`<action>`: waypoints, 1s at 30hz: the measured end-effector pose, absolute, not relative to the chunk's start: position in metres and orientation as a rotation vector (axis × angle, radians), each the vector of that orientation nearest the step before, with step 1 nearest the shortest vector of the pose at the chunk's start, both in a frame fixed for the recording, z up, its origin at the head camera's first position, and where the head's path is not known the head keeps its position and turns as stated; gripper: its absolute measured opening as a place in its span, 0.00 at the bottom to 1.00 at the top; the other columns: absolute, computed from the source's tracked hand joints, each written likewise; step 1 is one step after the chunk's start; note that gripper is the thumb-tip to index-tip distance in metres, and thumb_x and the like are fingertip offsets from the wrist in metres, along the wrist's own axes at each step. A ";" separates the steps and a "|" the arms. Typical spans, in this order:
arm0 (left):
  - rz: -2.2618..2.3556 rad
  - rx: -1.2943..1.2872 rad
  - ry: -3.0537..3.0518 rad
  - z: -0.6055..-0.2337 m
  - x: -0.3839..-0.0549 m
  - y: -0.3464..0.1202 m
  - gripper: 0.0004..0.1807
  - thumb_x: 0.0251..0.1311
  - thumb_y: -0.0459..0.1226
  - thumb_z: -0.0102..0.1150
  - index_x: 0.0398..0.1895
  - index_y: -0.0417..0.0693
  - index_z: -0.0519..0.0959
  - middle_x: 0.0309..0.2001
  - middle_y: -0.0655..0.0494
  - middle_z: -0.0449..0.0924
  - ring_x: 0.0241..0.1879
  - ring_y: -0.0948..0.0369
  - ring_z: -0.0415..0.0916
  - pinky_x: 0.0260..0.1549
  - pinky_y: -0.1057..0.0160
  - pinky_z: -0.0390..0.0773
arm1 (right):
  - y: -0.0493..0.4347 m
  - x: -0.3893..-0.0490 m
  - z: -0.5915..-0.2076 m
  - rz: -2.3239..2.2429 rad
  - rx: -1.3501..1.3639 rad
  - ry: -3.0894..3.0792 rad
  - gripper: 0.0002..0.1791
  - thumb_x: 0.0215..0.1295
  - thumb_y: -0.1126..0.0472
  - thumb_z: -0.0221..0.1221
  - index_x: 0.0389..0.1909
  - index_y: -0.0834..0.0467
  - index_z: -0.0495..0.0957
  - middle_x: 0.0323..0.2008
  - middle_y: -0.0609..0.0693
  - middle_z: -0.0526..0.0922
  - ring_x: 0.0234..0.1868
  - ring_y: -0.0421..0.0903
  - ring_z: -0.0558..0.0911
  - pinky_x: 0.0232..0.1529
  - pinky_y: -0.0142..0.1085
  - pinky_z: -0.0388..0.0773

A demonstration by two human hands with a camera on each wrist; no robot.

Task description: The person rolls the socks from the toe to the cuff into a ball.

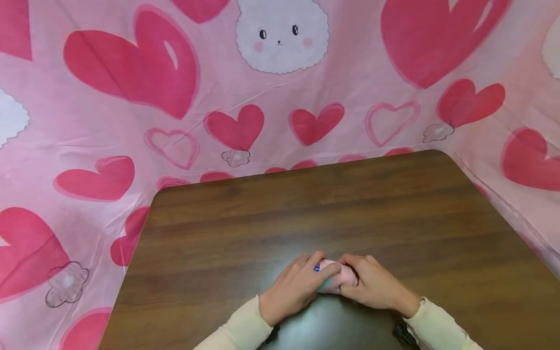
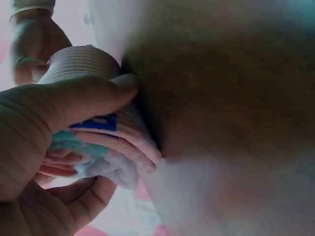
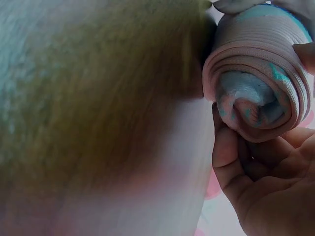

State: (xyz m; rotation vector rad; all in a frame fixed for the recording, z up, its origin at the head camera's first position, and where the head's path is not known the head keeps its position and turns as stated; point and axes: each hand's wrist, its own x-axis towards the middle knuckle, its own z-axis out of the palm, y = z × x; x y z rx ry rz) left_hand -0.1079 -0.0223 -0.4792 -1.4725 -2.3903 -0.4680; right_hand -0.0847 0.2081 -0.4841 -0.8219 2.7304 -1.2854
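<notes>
A rolled-up pair of pink ribbed socks (image 1: 346, 276) with teal patches and blue lettering lies near the table's front, between both hands. My left hand (image 1: 294, 288) grips its left end, the thumb laid across the ribbed fabric in the left wrist view. Around the right end, the fingers and thumb of my right hand (image 1: 377, 287) hold the roll. The right wrist view shows the coiled end of the socks (image 3: 251, 34), with grey-white and teal fabric tucked inside. In the left wrist view, loose folds of the socks (image 2: 81, 61) bunch near the left fingers.
The brown wood-grain table (image 1: 306, 214) has rounded far corners. A pink cloth (image 1: 271, 92) with red hearts and a white fluffy face hangs behind and beside it. Black gear (image 1: 404, 334) sits under the right wrist.
</notes>
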 end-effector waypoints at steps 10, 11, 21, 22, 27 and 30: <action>-0.538 -1.424 -2.481 -0.482 -0.113 -0.023 0.37 0.48 0.28 0.72 0.63 0.58 0.72 0.51 0.50 0.73 0.40 0.57 0.78 0.36 0.62 0.81 | 0.208 -0.081 -0.487 -1.313 -0.803 2.819 0.24 0.50 0.63 0.70 0.50 0.45 0.77 0.39 0.35 0.81 0.32 0.33 0.78 0.30 0.31 0.77; -0.571 -1.408 -2.499 -0.482 -0.114 -0.024 0.39 0.46 0.28 0.73 0.63 0.59 0.72 0.52 0.51 0.73 0.41 0.57 0.78 0.37 0.62 0.81 | 0.208 -0.080 -0.487 -1.313 -0.813 2.838 0.27 0.52 0.61 0.71 0.53 0.46 0.76 0.43 0.36 0.80 0.36 0.33 0.79 0.33 0.33 0.78; -1.199 -1.244 -2.594 -0.459 -0.115 -0.032 0.45 0.37 0.28 0.77 0.64 0.59 0.71 0.55 0.59 0.69 0.45 0.62 0.75 0.44 0.65 0.77 | 0.201 -0.080 -0.472 -1.584 -0.920 2.908 0.38 0.45 0.59 0.80 0.60 0.53 0.76 0.55 0.45 0.79 0.50 0.43 0.81 0.49 0.27 0.76; -1.273 -1.233 -2.593 -0.456 -0.115 -0.033 0.46 0.36 0.28 0.77 0.64 0.60 0.71 0.55 0.60 0.69 0.46 0.62 0.74 0.44 0.65 0.77 | 0.201 -0.080 -0.471 -1.643 -0.921 2.883 0.38 0.45 0.61 0.80 0.59 0.53 0.76 0.54 0.46 0.80 0.48 0.44 0.81 0.47 0.28 0.77; -1.583 -1.207 -2.611 -0.446 -0.114 -0.037 0.47 0.38 0.34 0.78 0.66 0.66 0.69 0.56 0.65 0.72 0.46 0.65 0.71 0.41 0.61 0.78 | 0.201 -0.079 -0.463 -1.894 -0.739 2.637 0.31 0.49 0.68 0.76 0.56 0.53 0.79 0.47 0.48 0.84 0.38 0.43 0.81 0.33 0.36 0.80; -1.920 -1.138 -2.608 -0.443 -0.112 -0.040 0.43 0.42 0.32 0.78 0.64 0.66 0.72 0.50 0.60 0.76 0.40 0.65 0.75 0.35 0.58 0.82 | 0.201 -0.079 -0.460 -1.961 -0.614 2.499 0.28 0.53 0.69 0.73 0.56 0.55 0.79 0.44 0.50 0.83 0.35 0.44 0.80 0.30 0.38 0.79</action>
